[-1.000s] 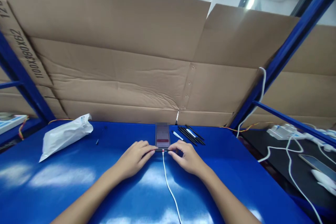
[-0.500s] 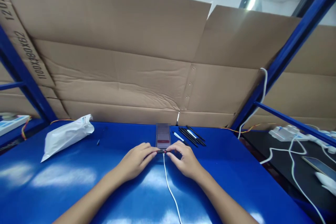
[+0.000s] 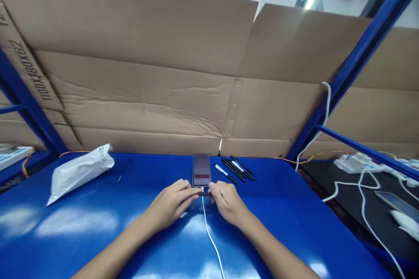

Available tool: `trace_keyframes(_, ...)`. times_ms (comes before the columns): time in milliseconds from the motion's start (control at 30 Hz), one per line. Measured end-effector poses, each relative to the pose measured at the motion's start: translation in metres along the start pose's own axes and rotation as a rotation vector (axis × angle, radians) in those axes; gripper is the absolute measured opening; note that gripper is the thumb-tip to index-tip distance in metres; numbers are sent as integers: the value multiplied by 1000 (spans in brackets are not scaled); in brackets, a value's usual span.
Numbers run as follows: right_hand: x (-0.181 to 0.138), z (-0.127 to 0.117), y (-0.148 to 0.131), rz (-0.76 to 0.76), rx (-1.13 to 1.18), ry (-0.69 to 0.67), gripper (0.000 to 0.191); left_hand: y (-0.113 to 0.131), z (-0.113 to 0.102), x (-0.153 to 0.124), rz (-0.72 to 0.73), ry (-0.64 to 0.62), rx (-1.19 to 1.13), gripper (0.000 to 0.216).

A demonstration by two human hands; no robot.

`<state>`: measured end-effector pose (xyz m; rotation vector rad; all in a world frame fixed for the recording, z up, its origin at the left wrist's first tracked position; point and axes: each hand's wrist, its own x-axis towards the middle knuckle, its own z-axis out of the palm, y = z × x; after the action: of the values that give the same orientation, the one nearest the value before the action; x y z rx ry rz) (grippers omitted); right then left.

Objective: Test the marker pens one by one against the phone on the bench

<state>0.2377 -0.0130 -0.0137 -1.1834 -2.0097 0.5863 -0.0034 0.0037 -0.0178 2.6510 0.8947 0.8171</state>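
My left hand pinches the left end of a slim black pen, where a bit of red shows at the fingertips. My right hand is closed around the other end, with the fingers curled and partly hidden. The pen lies level between the two hands, just in front of a phone with a lit screen. From the phone's near end a white cable runs under the pen toward me. Several black and white pens lie beside the phone, beyond my right hand.
A white plastic bag rests on the blue table at the left, with a small dark piece near it. Cardboard walls the back. On the right, a black surface holds cables, a power strip and another phone.
My right hand has turned and its fingers have curled in more around the pen's end. The pen sits slightly nearer to me. The view has shifted a little.
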Motion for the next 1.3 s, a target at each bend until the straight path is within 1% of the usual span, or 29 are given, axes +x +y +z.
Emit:
trace_keyframes(100, -1, -9, -4, -31, 42, -10, 23, 1, -2, 0, -35, 15, 14, 36)
trace_keyframes(200, -2, -12, -4, -52, 59, -53, 17, -2, -3, -1, -24, 19, 12, 36)
trace_keyframes(233, -3, -11, -4, -54, 59, -68, 19, -3, -2, -2, -4, 21, 15, 37)
trace_keyframes(367, -1, -5, -3, 2, 18, -129, 42, -4, 0, -3, 57, 47, 52, 37)
trace_keyframes(433, 0, -5, -4, 14, 7, -138, 46, -3, -1, -3, 55, 43, 55, 36)
trace_keyframes(500, 0, -8, -6, -14, 19, -127, 41, 0, -3, -2, 28, 32, 36, 37)
trace_keyframes(600, -1, -14, -9, -92, 47, -101, 22, 5, -7, 0, -17, 15, -11, 36)
trace_keyframes(633, -2, -15, -10, -109, 51, -99, 20, 6, -8, 0, -13, 11, -25, 36)
trace_keyframes(667, -2, -16, -11, -118, 51, -107, 22, 7, -9, 0, 5, 8, -35, 37)
trace_keyframes(733, -3, -14, -10, -101, 60, -148, 37, 6, -8, -1, 63, 23, -23, 37)
trace_keyframes(800, -3, -11, -8, -35, 115, -214, 55, 3, -6, -3, 132, 71, 42, 35)
trace_keyframes(833, -3, -8, -6, 7, 155, -247, 62, 1, -5, -3, 161, 101, 86, 35)
trace_keyframes(900, -2, -5, -3, 79, 226, -287, 70, -1, -3, -4, 190, 146, 158, 34)
trace_keyframes(967, -1, -3, -2, 98, 236, -263, 69, 0, -2, -3, 172, 147, 176, 33)
trace_keyframes(1067, 0, -6, -5, 28, 171, -135, 50, 5, -3, -1, 121, 105, 132, 33)
trace_keyframes(1133, -1, -8, -8, -13, 151, -99, 44, 7, -3, 0, 116, 101, 103, 33)
trace_keyframes(1200, -1, -9, -10, 9, 190, -131, 50, 7, -2, -1, 136, 126, 104, 33)
trace_keyframes(1300, -1, -6, -9, 96, 317, -220, 60, 4, -2, -2, 190, 178, 141, 32)
